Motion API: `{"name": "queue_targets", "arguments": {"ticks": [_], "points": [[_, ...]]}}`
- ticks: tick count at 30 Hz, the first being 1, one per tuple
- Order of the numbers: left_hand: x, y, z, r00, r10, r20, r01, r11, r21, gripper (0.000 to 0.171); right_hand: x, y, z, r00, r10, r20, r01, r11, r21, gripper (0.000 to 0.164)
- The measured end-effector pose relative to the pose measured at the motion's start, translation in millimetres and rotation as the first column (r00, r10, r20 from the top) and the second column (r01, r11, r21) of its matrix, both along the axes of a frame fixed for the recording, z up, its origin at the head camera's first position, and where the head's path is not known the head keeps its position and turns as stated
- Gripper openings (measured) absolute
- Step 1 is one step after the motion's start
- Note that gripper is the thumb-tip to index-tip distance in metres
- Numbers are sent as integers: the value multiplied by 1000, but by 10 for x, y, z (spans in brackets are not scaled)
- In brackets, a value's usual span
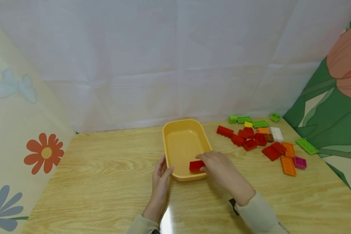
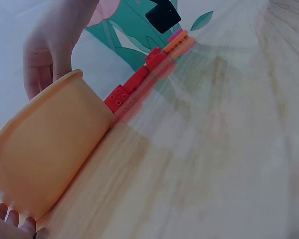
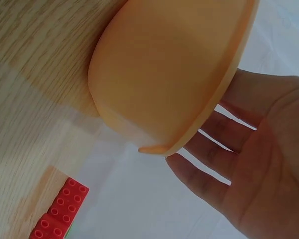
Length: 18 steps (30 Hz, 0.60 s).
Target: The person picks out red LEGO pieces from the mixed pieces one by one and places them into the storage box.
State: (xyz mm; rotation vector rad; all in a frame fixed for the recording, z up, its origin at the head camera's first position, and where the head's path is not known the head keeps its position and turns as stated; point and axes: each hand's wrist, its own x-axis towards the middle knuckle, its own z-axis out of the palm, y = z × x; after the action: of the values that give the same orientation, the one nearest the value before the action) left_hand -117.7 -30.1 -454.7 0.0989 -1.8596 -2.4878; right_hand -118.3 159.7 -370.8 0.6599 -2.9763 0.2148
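Observation:
A yellow-orange plastic bin (image 1: pixel 185 143) stands on the table. My left hand (image 1: pixel 161 180) grips its near left side, thumb over the rim and the other fingers against the outer wall. In the left wrist view, those fingertips (image 2: pixel 12 218) show low against the bin's wall (image 2: pixel 55 144). My right hand (image 1: pixel 222 170) reaches over the near right rim and holds one end of a red toy brick (image 1: pixel 195 166), low inside the bin near its front wall. In the right wrist view, the right hand's (image 3: pixel 269 144) fingertips are partly hidden behind the bin's rim (image 3: pixel 209 119).
Right of the bin lie several loose red bricks (image 1: pixel 250 144), with green plates (image 1: pixel 260 124) behind them. Farther right are orange plates (image 1: pixel 288 165), a magenta brick (image 1: pixel 299 162) and a white brick (image 1: pixel 276 134). A white cloth (image 1: pixel 134 65) hangs behind the table (image 1: pixel 111 169).

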Motion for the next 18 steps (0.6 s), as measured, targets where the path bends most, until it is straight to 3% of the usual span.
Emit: {"name": "queue_targets", "arguments": {"ticks": [13,18], "points": [[21,0,1,1000,-6,0,6,1000,7,56,2,6,-11,1000,-1,-11,0,1000,-11,35],[15,2,2,1000,-6,1,6,1000,9,57,-15,55,23,1000,-14,10,15,998,-61,35]]}}
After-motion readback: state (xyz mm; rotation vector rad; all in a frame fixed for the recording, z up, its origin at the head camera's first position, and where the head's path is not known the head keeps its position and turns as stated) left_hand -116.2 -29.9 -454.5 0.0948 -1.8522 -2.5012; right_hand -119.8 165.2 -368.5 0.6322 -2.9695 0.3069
